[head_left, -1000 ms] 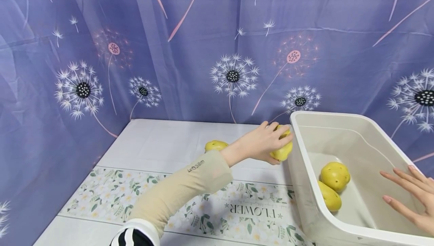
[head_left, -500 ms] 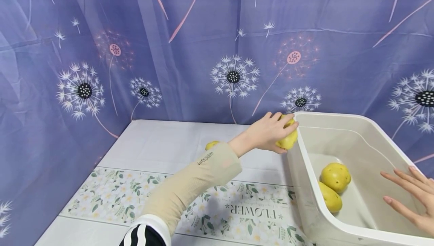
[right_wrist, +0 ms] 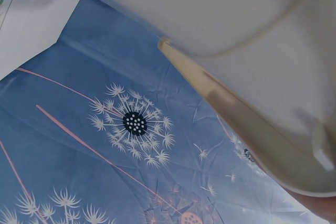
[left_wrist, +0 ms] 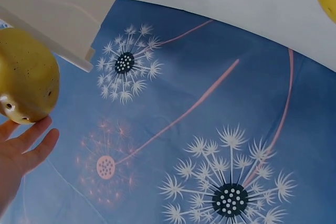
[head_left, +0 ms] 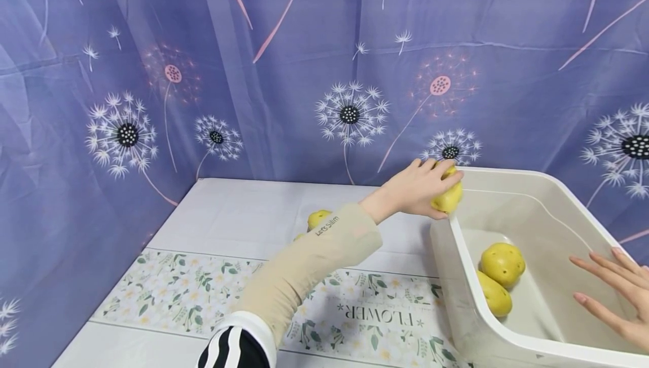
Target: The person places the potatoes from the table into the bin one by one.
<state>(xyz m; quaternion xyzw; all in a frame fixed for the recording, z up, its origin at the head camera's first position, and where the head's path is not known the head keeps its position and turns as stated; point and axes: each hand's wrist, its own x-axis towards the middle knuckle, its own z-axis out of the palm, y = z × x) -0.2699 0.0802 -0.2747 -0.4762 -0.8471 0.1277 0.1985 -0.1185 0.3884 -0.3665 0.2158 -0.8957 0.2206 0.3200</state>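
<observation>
My left hand [head_left: 418,187] grips a yellow potato [head_left: 448,194] from above, level with the left rim of the white bin [head_left: 458,255]. The wrist camera on that side shows the held potato [left_wrist: 29,74] with dark pits, fingers spread against its surface. Inside the bin lie two more potatoes: a round one [head_left: 503,264] and a longer one [head_left: 494,295] beside it. Over the bin's right side is my right hand [head_left: 621,292], fingers straight and spread, holding nothing. Another potato [head_left: 318,219] sits on the table, partly covered by the left sleeve.
A purple dandelion-print curtain [head_left: 284,75] hangs behind and to the left of the table. The white table cover [head_left: 238,210] carries a floral strip [head_left: 167,283]. The bin's tall walls stand at the table's right side. A yellow bit shows beside the sleeve.
My left hand has moved right and slightly up with the potato, from beside the bin to its left rim. The right hand stays where it was.
</observation>
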